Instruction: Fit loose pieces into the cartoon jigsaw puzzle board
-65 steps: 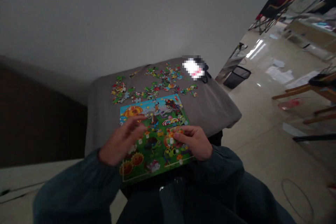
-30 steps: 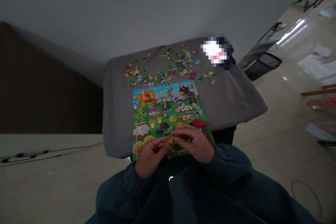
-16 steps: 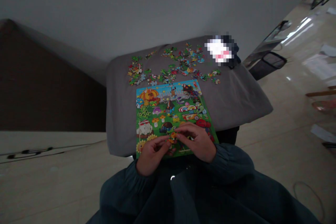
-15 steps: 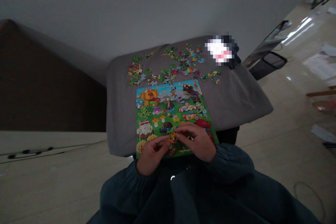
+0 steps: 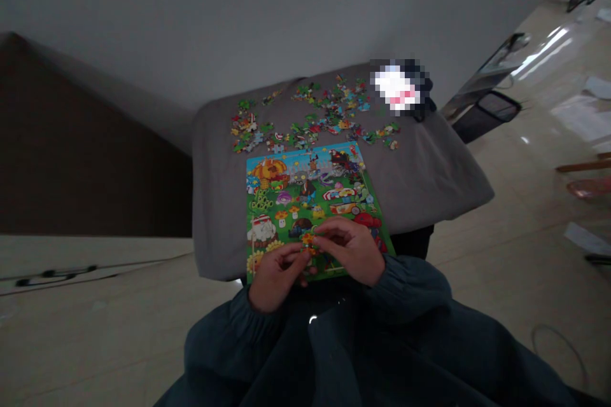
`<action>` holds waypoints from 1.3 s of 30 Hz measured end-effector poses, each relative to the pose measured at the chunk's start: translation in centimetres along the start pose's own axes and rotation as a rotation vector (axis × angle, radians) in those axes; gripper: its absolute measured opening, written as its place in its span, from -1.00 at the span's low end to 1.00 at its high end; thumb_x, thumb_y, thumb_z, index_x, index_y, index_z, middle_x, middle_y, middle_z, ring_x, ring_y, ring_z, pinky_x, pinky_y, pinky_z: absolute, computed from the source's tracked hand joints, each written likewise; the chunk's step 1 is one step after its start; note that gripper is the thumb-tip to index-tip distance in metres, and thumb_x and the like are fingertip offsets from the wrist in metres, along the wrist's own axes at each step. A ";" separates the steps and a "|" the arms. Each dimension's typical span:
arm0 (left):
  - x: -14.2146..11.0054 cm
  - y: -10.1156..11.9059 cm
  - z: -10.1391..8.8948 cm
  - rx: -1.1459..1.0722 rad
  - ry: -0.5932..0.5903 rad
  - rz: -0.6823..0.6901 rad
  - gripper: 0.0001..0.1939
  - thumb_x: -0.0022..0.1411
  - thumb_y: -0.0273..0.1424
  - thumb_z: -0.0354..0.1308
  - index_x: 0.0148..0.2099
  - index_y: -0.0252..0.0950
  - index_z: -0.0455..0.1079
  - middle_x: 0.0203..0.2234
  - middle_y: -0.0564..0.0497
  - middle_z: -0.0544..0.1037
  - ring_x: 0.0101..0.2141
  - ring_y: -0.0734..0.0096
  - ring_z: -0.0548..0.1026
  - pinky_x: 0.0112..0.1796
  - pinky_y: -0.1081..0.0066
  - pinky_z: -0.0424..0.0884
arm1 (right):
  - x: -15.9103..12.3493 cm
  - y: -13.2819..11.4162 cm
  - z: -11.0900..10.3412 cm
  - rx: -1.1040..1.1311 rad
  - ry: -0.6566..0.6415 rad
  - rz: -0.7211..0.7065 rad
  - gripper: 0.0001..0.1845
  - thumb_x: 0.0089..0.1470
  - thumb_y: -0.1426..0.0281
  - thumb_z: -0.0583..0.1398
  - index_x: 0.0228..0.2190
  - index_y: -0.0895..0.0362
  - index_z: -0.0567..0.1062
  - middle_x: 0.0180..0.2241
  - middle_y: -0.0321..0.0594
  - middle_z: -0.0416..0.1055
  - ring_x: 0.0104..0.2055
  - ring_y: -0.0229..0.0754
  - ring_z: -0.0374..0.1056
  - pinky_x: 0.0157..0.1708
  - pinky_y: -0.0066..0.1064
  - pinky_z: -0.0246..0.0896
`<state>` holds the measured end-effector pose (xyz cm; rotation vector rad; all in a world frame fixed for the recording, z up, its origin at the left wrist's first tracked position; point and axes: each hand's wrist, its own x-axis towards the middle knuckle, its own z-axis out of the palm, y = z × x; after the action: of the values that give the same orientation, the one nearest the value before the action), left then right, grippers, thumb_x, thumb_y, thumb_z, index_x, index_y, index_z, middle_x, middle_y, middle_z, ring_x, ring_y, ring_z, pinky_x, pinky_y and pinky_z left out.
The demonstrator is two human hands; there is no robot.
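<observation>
A colourful puzzle picture board (image 5: 305,194) lies on a grey-covered table (image 5: 429,172), its near edge over the table's front. Both my hands meet over its near end. My left hand (image 5: 275,275) and my right hand (image 5: 353,248) pinch small orange puzzle pieces (image 5: 308,243) between their fingertips. Both hands' fingers are closed. Several loose puzzle pieces (image 5: 319,116) are scattered on the far part of the table. Dark sleeves cover both my forearms.
A blurred white object (image 5: 398,88) sits at the table's far right corner. A black mesh bin (image 5: 487,113) stands on the shiny floor to the right. A dark brown panel is at left, a pale wall behind. Cables lie on the floor at left.
My left hand came in from above the board to meet my right hand at the puzzle pieces. In the last half second the hands stay almost still; the view shifts slightly.
</observation>
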<state>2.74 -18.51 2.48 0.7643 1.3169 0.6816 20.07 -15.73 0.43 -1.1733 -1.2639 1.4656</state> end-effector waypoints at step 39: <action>4.8 1.6 -5.6 0.870 0.437 0.346 -0.68 0.25 -0.15 0.14 -0.07 -0.17 0.58 -0.36 0.00 0.67 -0.35 0.25 0.60 -0.23 0.32 0.47 | -0.3 -3.5 -1.6 -0.184 -0.047 -0.171 -0.86 0.12 0.31 0.30 -0.28 0.10 0.61 -0.27 -0.17 0.55 -0.26 -0.21 0.50 -0.27 -0.38 0.48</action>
<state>-2.22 -13.12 0.54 1.6380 1.9359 0.5438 21.78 -15.30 3.90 -1.1230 -1.5193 1.2792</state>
